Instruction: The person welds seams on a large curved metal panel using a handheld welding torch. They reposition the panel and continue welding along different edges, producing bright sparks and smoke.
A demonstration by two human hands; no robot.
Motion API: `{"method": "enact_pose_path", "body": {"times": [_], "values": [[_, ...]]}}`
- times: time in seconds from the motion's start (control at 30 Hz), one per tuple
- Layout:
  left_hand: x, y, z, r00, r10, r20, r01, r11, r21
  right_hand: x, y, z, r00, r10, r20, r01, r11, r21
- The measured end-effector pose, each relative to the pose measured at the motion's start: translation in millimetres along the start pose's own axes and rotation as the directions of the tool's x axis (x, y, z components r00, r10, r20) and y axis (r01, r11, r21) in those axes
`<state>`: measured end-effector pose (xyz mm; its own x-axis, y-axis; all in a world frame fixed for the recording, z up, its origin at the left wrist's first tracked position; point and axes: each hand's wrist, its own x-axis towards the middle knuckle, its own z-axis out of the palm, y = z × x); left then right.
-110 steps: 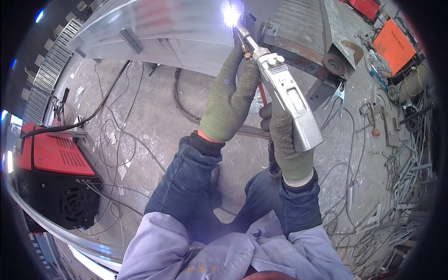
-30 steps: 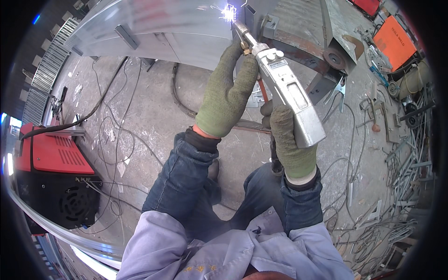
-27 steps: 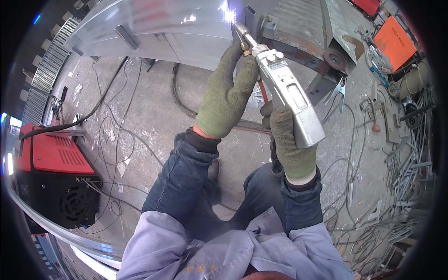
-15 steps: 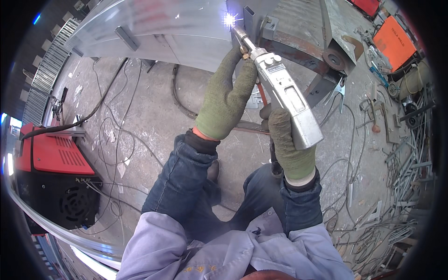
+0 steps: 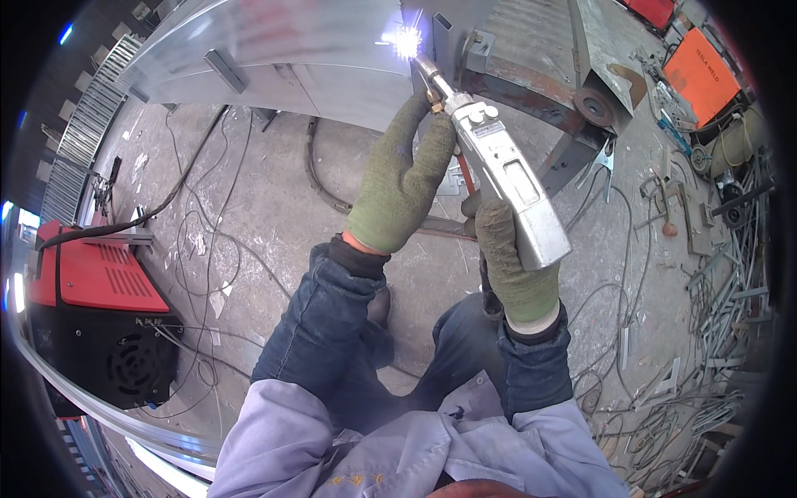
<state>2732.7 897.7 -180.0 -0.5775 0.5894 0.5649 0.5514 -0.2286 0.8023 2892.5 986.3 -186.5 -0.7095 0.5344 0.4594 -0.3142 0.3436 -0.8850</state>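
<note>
My right hand (image 5: 516,270), in a green work glove, is closed round the rear of a silver handheld welding gun (image 5: 508,170). My left hand (image 5: 394,178), gloved the same way, pinches the gun's front near the brass fitting beside its nozzle. The nozzle points away from me at a large sheet-metal panel (image 5: 332,83). A bright bluish-white welding spark (image 5: 407,41) glows at the tip, against the panel's right end. The glare hides the seam there. Just right of the spark stands a short square tube (image 5: 442,29).
A rusty steel bench (image 5: 531,83) with a round disc (image 5: 594,106) stands at the far right. A red-and-black machine (image 5: 104,324) is at the left. Cables cross the floor, including a thick hose (image 5: 320,187). Metal offcuts (image 5: 714,299) and an orange case (image 5: 701,76) lie right.
The welding gun has shifted slightly toward me, both hands with it. The spark has moved a little nearer along the panel's end and still burns.
</note>
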Motion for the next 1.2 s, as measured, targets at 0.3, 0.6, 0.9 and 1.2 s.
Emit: {"method": "enact_pose_path", "body": {"times": [0.3, 0.6, 0.9, 1.2], "values": [[-2, 4, 0, 1.0, -0.026, 0.005, 0.026, 0.999, -0.031, -3, 2, -2, 0.999, 0.043, 0.001, -0.042, 0.998, -0.037], [-8, -15, -9, 0.98, 0.149, 0.134, -0.179, 0.95, 0.254, -6, 5, -4, 0.994, 0.107, 0.019, -0.107, 0.994, -0.012], [-6, -6, -5, 0.997, 0.014, 0.071, -0.016, 0.999, 0.038, -6, 4, -5, 0.995, 0.102, 0.019, -0.102, 0.994, -0.028], [-5, 11, -5, 0.985, -0.15, 0.084, 0.154, 0.987, -0.054, -4, 3, -6, 0.998, 0.065, 0.016, -0.065, 0.997, -0.045]]}}
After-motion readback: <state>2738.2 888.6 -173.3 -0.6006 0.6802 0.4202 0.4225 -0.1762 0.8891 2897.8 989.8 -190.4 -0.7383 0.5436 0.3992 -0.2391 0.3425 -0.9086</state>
